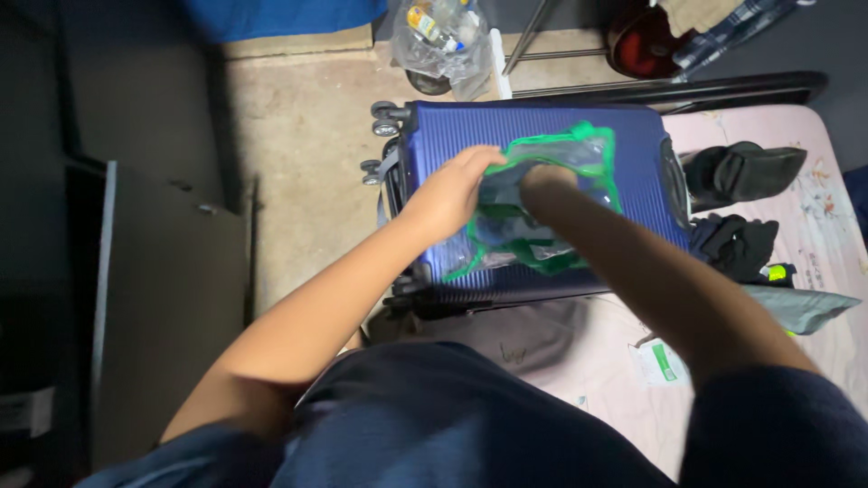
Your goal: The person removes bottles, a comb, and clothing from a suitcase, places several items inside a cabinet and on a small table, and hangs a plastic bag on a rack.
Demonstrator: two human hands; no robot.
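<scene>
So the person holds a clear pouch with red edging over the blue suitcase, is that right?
Not quite: the edging is green, not red. The head view shows both the left hand and right hand at the clear pouch, over the blue suitcase.

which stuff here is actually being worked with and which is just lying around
In hand:
- left hand holding the clear green-edged pouch open
- right hand reaching inside it
- blue suitcase beneath

Lying about:
- dark folded clothes
- black bag
- plastic bag of bottles
- grey cloth
</scene>
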